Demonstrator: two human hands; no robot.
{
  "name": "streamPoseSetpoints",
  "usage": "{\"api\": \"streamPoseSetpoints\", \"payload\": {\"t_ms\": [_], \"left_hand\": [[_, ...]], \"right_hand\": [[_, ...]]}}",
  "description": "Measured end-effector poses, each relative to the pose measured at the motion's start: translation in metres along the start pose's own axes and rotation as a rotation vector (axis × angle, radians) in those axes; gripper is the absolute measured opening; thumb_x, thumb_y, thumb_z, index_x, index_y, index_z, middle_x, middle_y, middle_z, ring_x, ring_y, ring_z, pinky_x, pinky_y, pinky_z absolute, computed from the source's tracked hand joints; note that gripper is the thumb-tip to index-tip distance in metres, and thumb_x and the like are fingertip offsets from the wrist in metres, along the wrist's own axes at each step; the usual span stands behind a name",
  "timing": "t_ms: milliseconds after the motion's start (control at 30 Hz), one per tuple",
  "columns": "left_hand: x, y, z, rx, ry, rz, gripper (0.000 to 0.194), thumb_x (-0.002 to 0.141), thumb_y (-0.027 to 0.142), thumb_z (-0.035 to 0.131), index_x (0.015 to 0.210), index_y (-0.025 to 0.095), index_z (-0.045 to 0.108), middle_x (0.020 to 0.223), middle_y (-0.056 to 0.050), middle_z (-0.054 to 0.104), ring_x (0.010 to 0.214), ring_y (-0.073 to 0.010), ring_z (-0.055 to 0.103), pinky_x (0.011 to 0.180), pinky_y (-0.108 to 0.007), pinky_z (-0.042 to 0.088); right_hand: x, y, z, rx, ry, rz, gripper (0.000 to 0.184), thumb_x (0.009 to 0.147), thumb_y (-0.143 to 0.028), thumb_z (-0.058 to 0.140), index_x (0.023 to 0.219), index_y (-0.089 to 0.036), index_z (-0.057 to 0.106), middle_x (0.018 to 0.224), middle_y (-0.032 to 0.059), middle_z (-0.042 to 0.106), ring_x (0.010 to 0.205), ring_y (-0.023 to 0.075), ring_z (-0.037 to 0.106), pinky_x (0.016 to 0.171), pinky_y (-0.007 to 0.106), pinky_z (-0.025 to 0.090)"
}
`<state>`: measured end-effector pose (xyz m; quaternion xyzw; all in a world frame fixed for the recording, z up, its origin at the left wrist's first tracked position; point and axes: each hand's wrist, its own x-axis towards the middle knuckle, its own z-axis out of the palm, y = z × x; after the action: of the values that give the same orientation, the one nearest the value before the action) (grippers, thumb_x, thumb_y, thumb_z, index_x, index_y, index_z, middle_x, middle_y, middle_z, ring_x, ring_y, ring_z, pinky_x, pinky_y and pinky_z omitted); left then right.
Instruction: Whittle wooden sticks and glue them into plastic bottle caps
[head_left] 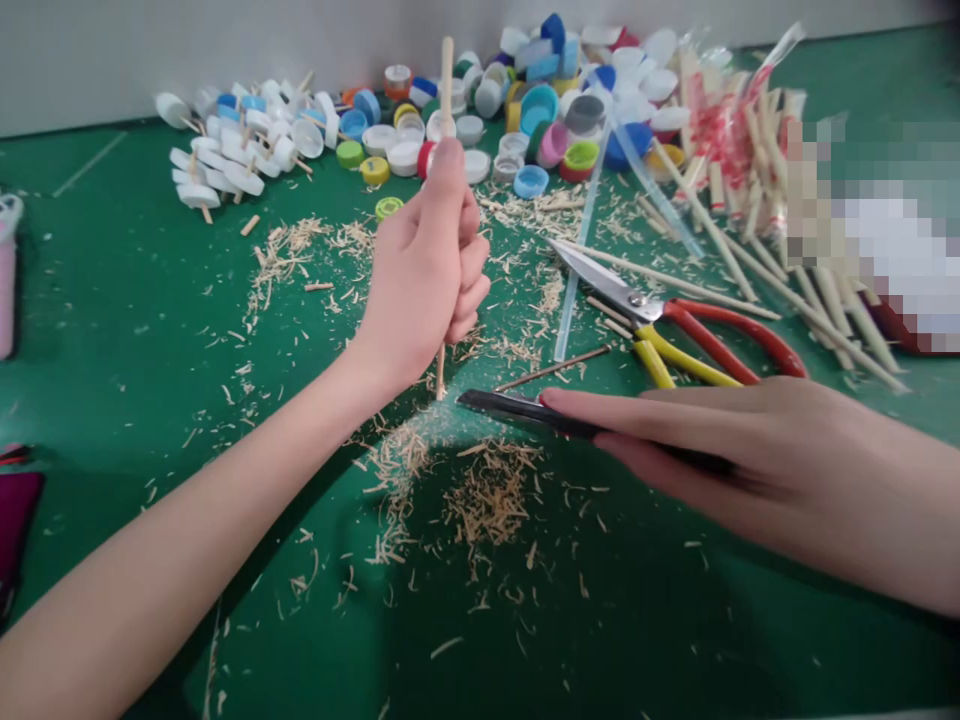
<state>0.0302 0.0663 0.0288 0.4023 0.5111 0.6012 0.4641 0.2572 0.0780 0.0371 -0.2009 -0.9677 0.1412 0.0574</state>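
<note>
My left hand (435, 255) is closed around a thin wooden stick (448, 85), thumb pointing up along it. The stick's upper part rises above the thumb, and its narrower lower end comes out under the fist close to the green table (300, 640). In my right hand (750, 470) is a dark utility knife (525, 408), its tip pointing left. A small gap separates the knife's tip from the stick's lower end. Pale wood shavings (491, 490) lie heaped and scattered below and around both hands. Most of the knife's handle is hidden by my fingers.
Scissors with red and yellow handles (720, 335) lie open-bladed beyond my right hand. Clear glue sticks (581, 270) and a thin brown rod (555, 368) are nearby. Many bottle caps (540, 105), white caps on sticks (240, 150) and bundled wooden sticks (750, 150) line the back.
</note>
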Motion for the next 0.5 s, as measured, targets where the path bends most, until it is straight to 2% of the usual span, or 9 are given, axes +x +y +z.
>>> {"api": "streamPoseSetpoints", "payload": {"t_ms": [67,133,267,500], "left_hand": [[0.002,-0.002,-0.001,0.012,0.004,-0.006,0.043,0.097,0.046,0.035,0.064,0.021,0.023,0.05,0.007,0.014,0.033,-0.0015,0.019,0.033,-0.016,0.018],[0.004,-0.004,-0.002,0.008,-0.001,-0.001,0.041,0.098,0.044,0.032,0.065,0.021,0.023,0.05,0.007,0.013,0.032,-0.0007,0.019,0.034,-0.014,0.018],[0.005,-0.01,-0.004,-0.057,-0.052,0.049,0.039,0.099,0.039,0.028,0.064,0.022,0.023,0.053,0.007,0.011,0.032,-0.0004,0.018,0.034,-0.011,0.019],[0.007,-0.013,-0.004,-0.157,-0.02,0.009,0.041,0.096,0.04,0.038,0.063,0.021,0.025,0.051,0.008,0.014,0.033,-0.0005,0.017,0.032,-0.013,0.015]], "right_hand": [[0.01,0.002,0.001,-0.038,-0.019,-0.093,0.041,0.103,-0.038,0.033,0.141,-0.032,0.047,0.064,-0.0066,0.056,0.049,0.0036,0.042,0.051,0.02,0.032],[0.017,0.006,0.0,-0.117,0.003,-0.127,0.042,0.103,-0.04,0.03,0.142,-0.035,0.045,0.062,-0.0069,0.052,0.047,0.0047,0.037,0.05,0.023,0.027],[0.023,0.012,-0.003,-0.143,-0.002,-0.195,0.043,0.103,-0.041,0.027,0.145,-0.038,0.039,0.065,-0.0059,0.057,0.043,0.006,0.034,0.045,0.024,0.025],[0.021,0.02,-0.006,-0.128,-0.026,-0.18,0.043,0.103,-0.041,0.027,0.144,-0.045,0.04,0.054,-0.0067,0.054,0.035,0.0076,0.033,0.037,0.024,0.026]]}}
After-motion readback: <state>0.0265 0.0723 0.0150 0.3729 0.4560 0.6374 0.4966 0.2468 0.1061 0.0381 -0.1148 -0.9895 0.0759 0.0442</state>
